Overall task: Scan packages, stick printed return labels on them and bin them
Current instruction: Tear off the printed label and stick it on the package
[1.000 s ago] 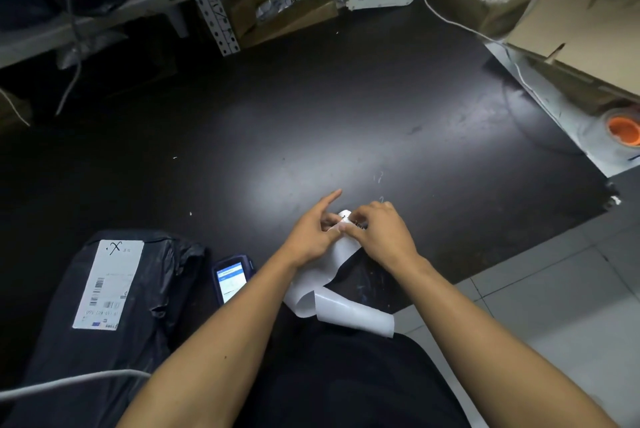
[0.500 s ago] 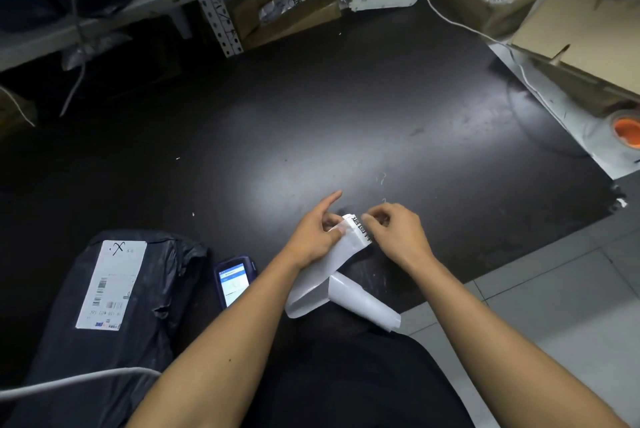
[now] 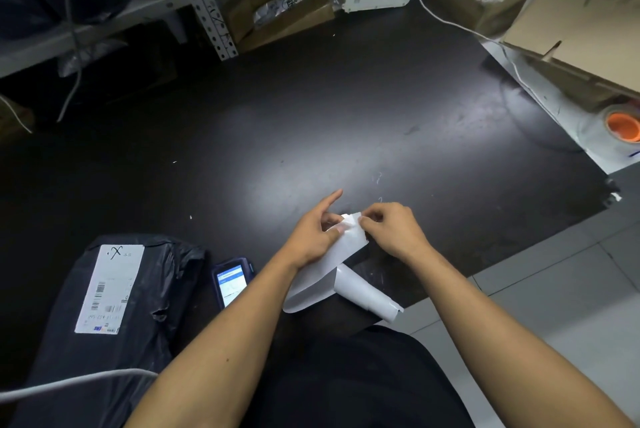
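A white curling label strip is pinched at its top end by the left hand and right hand. A black plastic-wrapped package and a lit handheld scanner are lying left of them on the dark worktop.

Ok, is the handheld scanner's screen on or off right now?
On. The handheld scanner lies face up on the dark mat beside the black package, its screen lit white and blue.

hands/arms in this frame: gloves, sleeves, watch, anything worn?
Nothing worn that shows. The left hand and the right hand are bare, no gloves, and no rings visible. Both forearms are bare up to the frame edge: no sleeves, watch or bands in view. No markings or cables on them.
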